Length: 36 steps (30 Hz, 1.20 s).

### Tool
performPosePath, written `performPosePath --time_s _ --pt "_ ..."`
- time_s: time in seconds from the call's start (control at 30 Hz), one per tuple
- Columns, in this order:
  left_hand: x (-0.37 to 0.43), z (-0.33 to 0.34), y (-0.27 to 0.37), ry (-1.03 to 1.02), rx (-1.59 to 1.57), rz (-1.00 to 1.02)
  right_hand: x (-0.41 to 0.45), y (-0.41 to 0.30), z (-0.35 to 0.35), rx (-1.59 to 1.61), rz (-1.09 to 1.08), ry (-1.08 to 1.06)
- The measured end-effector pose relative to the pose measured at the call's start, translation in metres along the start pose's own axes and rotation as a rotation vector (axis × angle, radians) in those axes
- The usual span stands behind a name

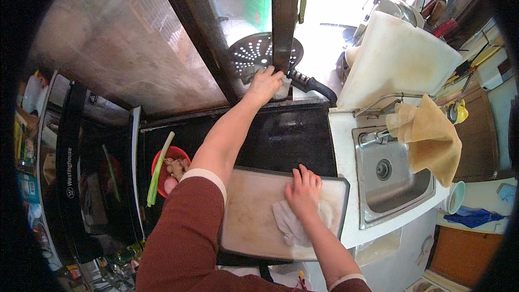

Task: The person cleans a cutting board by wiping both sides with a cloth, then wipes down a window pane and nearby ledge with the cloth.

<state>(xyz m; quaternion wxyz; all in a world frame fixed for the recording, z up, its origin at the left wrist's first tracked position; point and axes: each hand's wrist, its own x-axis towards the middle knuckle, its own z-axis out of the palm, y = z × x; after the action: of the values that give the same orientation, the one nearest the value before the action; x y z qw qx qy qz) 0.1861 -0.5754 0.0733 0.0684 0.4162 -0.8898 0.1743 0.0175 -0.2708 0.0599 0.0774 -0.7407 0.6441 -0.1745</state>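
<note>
My left hand reaches to the window frame, its fingers on a whitish cloth that shows on both sides of the hand. Just beyond it stands a dark perforated round pan with a black handle, partly behind the frame. My right hand lies palm down at the upper right of a stained cutting board, fingers slightly spread. A crumpled grey-white cloth lies under that hand and wrist; whether the fingers grip it is hidden.
A red basket with ginger root and a green stalk sits left of my left arm. A black oven stands farther left. At right are a steel sink, a draped tan cloth and an upright white board.
</note>
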Motion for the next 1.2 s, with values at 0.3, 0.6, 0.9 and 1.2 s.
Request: performPosePath --time_s 0.3,0.6,0.9,1.2 --pt "0.017 0.077 -0.005 -0.579 -0.724 -0.900 0.002 0.006 -0.002 -0.051 0.008 -0.022" --pt "0.026 0.142 0.001 -0.547 -1.537 -1.377 0.006 0.002 0.000 -0.006 0.021 -0.048" --pt "0.017 0.129 -0.008 -0.225 -1.680 -1.683 0.006 -0.008 0.001 -0.014 0.015 -0.077" --pt "-0.017 0.026 -0.038 0.386 -2.729 -1.403 0.003 -0.006 0.004 -0.023 -0.031 -0.012"
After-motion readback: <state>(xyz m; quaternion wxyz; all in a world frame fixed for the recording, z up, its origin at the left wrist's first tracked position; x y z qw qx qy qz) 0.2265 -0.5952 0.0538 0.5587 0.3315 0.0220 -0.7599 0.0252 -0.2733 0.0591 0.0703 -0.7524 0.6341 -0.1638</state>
